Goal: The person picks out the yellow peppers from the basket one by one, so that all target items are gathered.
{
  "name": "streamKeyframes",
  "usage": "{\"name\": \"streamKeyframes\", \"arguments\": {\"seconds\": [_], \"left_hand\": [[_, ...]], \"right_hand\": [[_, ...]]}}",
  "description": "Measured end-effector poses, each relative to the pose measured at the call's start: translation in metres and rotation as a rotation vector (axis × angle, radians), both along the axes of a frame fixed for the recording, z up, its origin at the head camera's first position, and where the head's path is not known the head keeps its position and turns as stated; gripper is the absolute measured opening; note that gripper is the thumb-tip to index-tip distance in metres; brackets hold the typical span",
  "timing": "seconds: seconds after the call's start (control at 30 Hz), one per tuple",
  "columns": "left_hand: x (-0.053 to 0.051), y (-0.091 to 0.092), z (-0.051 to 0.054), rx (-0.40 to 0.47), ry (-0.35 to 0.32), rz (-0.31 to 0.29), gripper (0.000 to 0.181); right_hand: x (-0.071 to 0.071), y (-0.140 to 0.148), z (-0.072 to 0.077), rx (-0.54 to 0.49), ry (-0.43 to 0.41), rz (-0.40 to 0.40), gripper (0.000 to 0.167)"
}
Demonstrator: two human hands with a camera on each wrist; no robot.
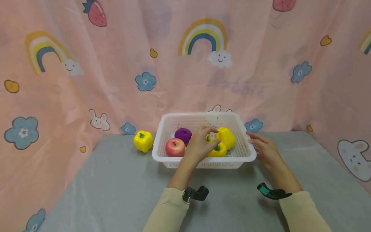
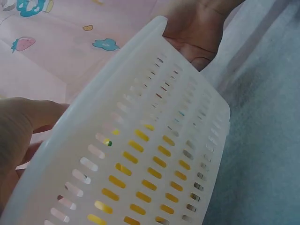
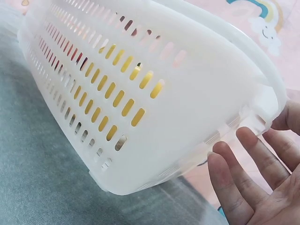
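Note:
A white plastic basket [image 1: 204, 159] holds a red apple [image 1: 175, 147], a purple round vegetable or fruit [image 1: 183, 135] and yellow bell peppers, one at the back [image 1: 226, 138] and one in front [image 1: 219, 150]. My left hand [image 1: 200, 143] reaches over the near rim, thumb and fingers curved apart beside the peppers. It partly covers them, and I see nothing held in it. At the basket's right end my right hand [image 1: 265, 149] touches the rim. In the right wrist view, the long fingers [image 3: 260, 161] lie loosely extended along the wall.
Left of the basket, another yellow bell pepper [image 1: 143, 141] stands on the grey tabletop [image 1: 116, 187]. A pink patterned curtain [image 1: 116, 64] hangs close behind the basket. Dark bands [image 1: 197, 193] circle both wrists.

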State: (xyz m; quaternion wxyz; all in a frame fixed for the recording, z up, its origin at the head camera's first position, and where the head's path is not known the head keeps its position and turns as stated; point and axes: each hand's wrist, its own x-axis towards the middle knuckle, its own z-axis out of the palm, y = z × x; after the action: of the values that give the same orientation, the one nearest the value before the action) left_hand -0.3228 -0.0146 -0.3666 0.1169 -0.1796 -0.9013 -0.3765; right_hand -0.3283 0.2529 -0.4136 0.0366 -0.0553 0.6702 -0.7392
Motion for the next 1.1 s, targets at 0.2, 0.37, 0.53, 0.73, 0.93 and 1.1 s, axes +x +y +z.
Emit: {"name": "streamKeyframes", "arguments": {"seconds": [0.2,0.37,0.53,0.73,0.93,1.1], "left_hand": [[0.001,0.004,-0.005,-0.231,-0.075,-0.044,0.047],[-0.001,0.002,-0.007,-0.257,-0.125,-0.083,0.049],[-0.004,0.002,-0.007,-0.249,-0.149,-0.095,0.051],[-0.008,0.003,-0.006,-0.225,-0.237,-0.119,0.058],[-0.014,0.005,-0.005,-0.197,-0.354,-0.123,0.057],[-0.014,0.009,-0.004,-0.194,-0.364,-0.066,0.058]], "right_hand": [[0.002,-0.001,0.000,-0.004,0.004,0.001,0.050],[0.003,-0.002,-0.002,-0.002,-0.003,-0.007,0.054],[0.002,-0.002,-0.002,-0.018,-0.011,-0.012,0.051],[0.001,-0.002,-0.001,-0.008,-0.017,-0.016,0.054],[-0.001,-0.002,-0.001,-0.001,-0.026,-0.022,0.057],[-0.001,-0.001,0.000,-0.019,-0.041,-0.022,0.057]]}}
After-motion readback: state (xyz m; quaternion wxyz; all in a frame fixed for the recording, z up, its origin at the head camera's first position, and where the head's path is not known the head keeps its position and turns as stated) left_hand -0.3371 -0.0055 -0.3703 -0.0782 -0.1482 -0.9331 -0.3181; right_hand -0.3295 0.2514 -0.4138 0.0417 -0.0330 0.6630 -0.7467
